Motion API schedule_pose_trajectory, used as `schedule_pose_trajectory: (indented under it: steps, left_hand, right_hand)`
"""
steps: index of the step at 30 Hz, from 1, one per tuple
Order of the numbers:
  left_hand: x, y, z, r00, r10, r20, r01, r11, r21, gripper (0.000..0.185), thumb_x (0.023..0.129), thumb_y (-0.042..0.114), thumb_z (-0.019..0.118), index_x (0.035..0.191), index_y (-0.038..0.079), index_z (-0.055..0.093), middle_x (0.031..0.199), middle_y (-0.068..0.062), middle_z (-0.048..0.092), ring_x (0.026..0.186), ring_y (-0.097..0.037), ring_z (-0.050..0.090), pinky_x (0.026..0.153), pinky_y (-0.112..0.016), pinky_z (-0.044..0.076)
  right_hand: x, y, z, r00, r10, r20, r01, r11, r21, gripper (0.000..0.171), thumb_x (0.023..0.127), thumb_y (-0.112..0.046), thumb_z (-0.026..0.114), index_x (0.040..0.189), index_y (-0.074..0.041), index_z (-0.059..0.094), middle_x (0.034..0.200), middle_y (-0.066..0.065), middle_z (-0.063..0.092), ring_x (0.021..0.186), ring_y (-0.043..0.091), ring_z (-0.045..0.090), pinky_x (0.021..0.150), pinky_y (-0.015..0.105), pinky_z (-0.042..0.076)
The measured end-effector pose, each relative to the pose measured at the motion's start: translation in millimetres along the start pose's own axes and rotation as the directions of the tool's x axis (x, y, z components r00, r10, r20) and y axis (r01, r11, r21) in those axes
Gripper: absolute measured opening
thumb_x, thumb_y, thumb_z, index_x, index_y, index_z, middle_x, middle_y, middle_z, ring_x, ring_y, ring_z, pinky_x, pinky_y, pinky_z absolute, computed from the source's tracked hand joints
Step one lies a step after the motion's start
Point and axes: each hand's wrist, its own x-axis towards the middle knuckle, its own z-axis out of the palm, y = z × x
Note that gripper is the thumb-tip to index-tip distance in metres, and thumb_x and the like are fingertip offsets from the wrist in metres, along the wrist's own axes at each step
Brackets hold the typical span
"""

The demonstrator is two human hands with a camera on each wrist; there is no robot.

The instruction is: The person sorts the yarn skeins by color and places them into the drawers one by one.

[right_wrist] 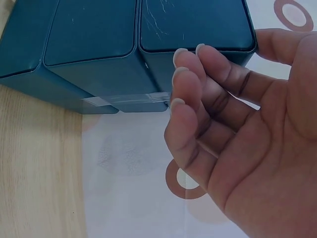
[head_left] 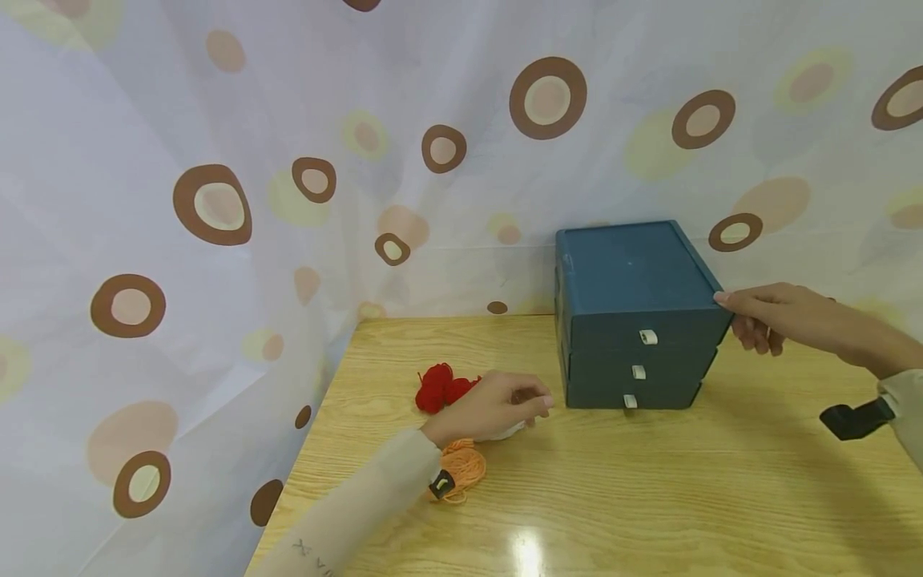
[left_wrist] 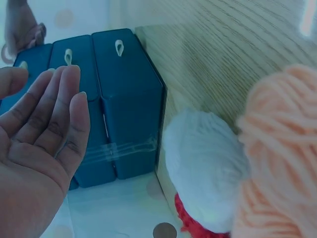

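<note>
Yarn (head_left: 435,389), red, lies farthest left on the wooden table (head_left: 577,497), then an orange skein (head_left: 467,466) by the left cuff (head_left: 421,455) and a white ball (left_wrist: 203,168) half hidden by the left hand (head_left: 493,405), whose fingers bend loosely around nothing. From here, I'd worry that low cuff could snag a strand. Rightward stands the blue drawer unit (head_left: 638,268), upright; the right hand (head_left: 793,316) touches its top corner by the thumb, fingers slack alongside, so an uneven push might skew it.
</note>
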Motion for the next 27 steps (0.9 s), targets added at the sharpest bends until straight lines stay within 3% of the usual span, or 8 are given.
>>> schedule_pose_trajectory:
  steps: [6,11,16,27]
  left_hand:
    - [12.5,10.9,6.1,1.000,-0.002,0.016,0.002,1.000,-0.018,0.020,0.106,0.035,0.060,0.112,0.021,0.072,0.095,0.014,0.070,0.078,-0.007,0.070,0.061,-0.025,0.049]
    - [25.1,18.0,11.7,0.999,0.029,0.023,-0.028,0.999,-0.021,0.026,0.106,0.033,0.060,0.117,0.014,0.073,0.095,0.015,0.070,0.076,-0.002,0.069,0.061,-0.023,0.047]
    - [34.8,22.2,16.8,0.999,0.051,0.014,-0.050,0.998,-0.029,0.022,0.106,0.032,0.060,0.113,0.017,0.073,0.091,0.016,0.071,0.073,-0.003,0.069,0.061,-0.022,0.048]
    - [44.0,30.3,27.9,0.999,-0.023,-0.035,0.017,0.987,-0.158,0.020,0.105,0.033,0.062,0.108,0.018,0.074,0.087,0.011,0.073,0.073,-0.009,0.070,0.073,-0.031,0.059]
  right_hand:
    - [2,2,0,1.000,-0.001,0.014,0.001,1.000,0.022,0.057,0.112,-0.048,0.032,0.096,-0.002,0.063,0.083,0.010,0.057,0.067,0.026,0.056,0.060,0.035,0.050]
    - [1,3,-1,1.000,0.003,0.023,-0.004,0.999,0.039,0.060,0.112,-0.050,0.031,0.096,-0.002,0.062,0.080,0.010,0.054,0.064,0.026,0.055,0.059,0.036,0.049]
    - [1,3,-1,1.000,0.000,0.023,-0.001,0.999,0.045,0.060,0.112,-0.050,0.031,0.097,-0.001,0.062,0.081,0.010,0.054,0.067,0.027,0.056,0.060,0.036,0.051]
    - [1,3,0,0.999,0.004,0.036,-0.006,0.998,0.058,0.060,0.112,-0.049,0.029,0.096,-0.001,0.061,0.082,0.011,0.055,0.068,0.028,0.056,0.061,0.036,0.052]
